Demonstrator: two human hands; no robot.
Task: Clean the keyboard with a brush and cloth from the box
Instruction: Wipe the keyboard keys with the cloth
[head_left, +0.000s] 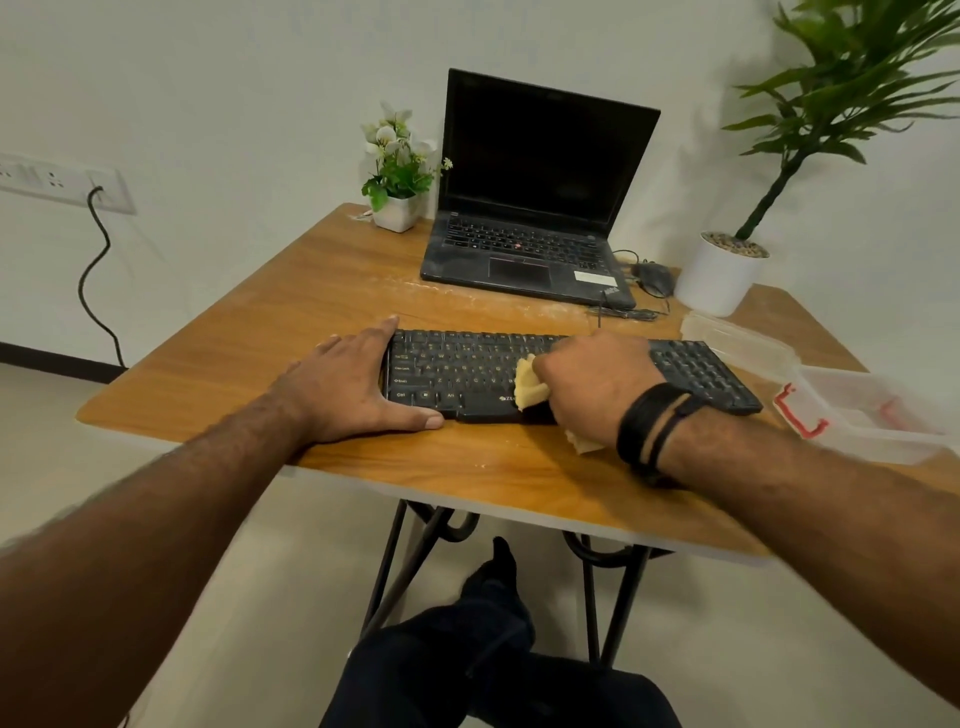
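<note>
- Left hand (353, 382): fingers flat and straight against black keyboard (467, 371) end, thumb along front edge, bracing it on surface (322, 291).
- Right hand (587, 384): fingers curled round yellow cloth (530, 387), mid-keys (wiping, seemingly).
- Open plastic box (872, 421) beyond right fingers; brush unseen.

Matt plastic keyboard (467, 371), wood-grain table (311, 291)

You are working with both forearms bare, no sleeves showing. You are wearing a black wristband (655, 426), with a thin black cord beside it, just behind your right hand (592, 382). You are wearing dark trousers (483, 670) and a black sock (501, 561).
</note>
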